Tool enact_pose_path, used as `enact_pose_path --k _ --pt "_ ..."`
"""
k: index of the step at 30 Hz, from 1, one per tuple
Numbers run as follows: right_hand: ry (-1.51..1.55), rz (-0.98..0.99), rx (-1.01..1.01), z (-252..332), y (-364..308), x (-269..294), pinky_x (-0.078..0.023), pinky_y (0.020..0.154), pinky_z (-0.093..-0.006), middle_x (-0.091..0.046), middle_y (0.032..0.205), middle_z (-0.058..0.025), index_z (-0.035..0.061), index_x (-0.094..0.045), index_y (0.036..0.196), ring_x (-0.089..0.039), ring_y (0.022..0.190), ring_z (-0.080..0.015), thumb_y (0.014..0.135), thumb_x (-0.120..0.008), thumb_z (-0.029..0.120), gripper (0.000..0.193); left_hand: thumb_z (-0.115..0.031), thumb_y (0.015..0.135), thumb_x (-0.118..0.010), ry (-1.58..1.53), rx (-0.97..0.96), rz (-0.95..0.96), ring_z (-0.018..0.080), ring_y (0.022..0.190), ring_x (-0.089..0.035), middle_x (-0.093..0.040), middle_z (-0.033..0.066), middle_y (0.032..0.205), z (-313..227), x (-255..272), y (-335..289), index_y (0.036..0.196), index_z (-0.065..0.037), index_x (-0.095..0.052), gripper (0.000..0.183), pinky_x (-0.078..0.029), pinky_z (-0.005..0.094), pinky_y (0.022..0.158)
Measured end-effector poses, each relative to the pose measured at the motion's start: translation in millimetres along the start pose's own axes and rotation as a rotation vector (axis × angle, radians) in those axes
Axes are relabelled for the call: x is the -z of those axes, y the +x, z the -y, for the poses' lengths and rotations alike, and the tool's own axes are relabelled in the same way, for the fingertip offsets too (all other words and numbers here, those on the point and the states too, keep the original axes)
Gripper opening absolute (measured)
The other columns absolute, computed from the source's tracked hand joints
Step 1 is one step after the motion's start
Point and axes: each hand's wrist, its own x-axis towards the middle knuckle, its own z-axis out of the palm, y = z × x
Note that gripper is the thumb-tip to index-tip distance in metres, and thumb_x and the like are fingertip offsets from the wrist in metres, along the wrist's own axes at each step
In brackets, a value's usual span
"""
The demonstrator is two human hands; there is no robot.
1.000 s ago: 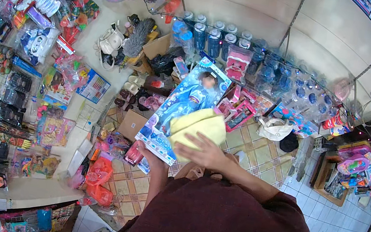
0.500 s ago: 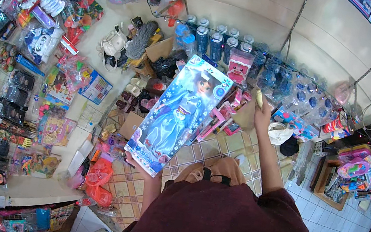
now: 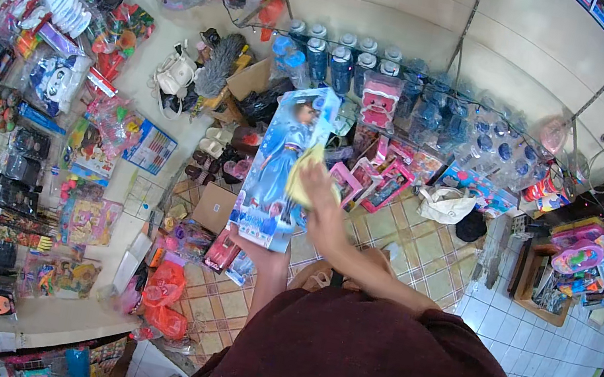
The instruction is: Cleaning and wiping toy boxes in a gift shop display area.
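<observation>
A tall light-blue doll box [image 3: 280, 160] is held tilted in front of me, its clear front showing a doll in a long blue dress. My left hand [image 3: 259, 250] grips the box by its lower end, the fingers mostly hidden behind it. Against the right side of the box front, my right hand [image 3: 321, 196] presses a yellow cloth [image 3: 309, 164], which covers part of the doll. Under the box's lower end, a red box [image 3: 223, 252] lies on the tiled floor.
Smaller pink doll boxes [image 3: 388, 183] lie beyond my right hand. Blue bottles [image 3: 341, 66] line the back wall beside a pink packaged item [image 3: 379, 101]. Bagged goods [image 3: 25, 152] cover the left counter. A cardboard box [image 3: 215, 207] and red plastic bags [image 3: 165, 286] are at the floor's left.
My right hand has swung left from the side, bringing the cloth onto the box front. The box has turned more upright and angled away, now showing narrower.
</observation>
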Motion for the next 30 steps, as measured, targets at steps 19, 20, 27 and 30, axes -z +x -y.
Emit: enact_pose_path --k 19,20,27,30 --pt "0.023 -0.273 0.102 -16 63 64 -0.022 0.108 -0.037 -0.045 0.132 -0.0172 0.0028 -0.045 0.129 -0.039 0.126 -0.0318 0.06 -0.035 -0.018 0.073 -0.051 0.077 -0.044 -0.324 0.172 -0.192 0.0212 0.089 -0.062 -0.062 0.0049 0.106 -30 15 11 0.113 -0.011 -0.056 0.055 -0.053 0.0353 0.075" --pt "-0.042 -0.298 0.154 -18 78 69 -0.023 0.108 -0.0391 -0.045 0.133 -0.0173 0.0029 -0.045 0.129 -0.038 0.126 -0.0333 0.061 -0.036 -0.018 0.072 -0.05 0.075 -0.048 -0.352 0.234 -0.178 0.0206 0.09 -0.062 -0.064 0.0028 0.102 -28 15 10 0.108 -0.013 -0.059 0.05 -0.053 0.0349 0.075" --pt "-0.366 -0.279 0.202 -66 124 57 -0.025 0.107 -0.0446 -0.039 0.137 -0.0178 0.0003 -0.039 0.132 -0.033 0.127 -0.0392 0.063 -0.041 -0.016 0.071 -0.058 0.072 -0.053 -0.336 0.359 -0.228 0.0167 0.076 -0.063 -0.064 0.002 0.099 -9 17 -2 0.112 -0.015 -0.055 0.059 -0.054 0.0317 0.062" --pt "-0.447 -0.212 0.131 -63 108 40 -0.024 0.107 -0.0477 -0.032 0.141 -0.0181 -0.0005 -0.031 0.135 -0.028 0.129 -0.0425 0.062 -0.044 -0.016 0.076 -0.058 0.075 -0.048 -0.248 0.291 -0.275 0.0165 0.077 -0.061 -0.062 0.0022 0.1 -9 -4 -9 0.112 -0.017 -0.054 0.056 -0.054 0.0331 0.062"
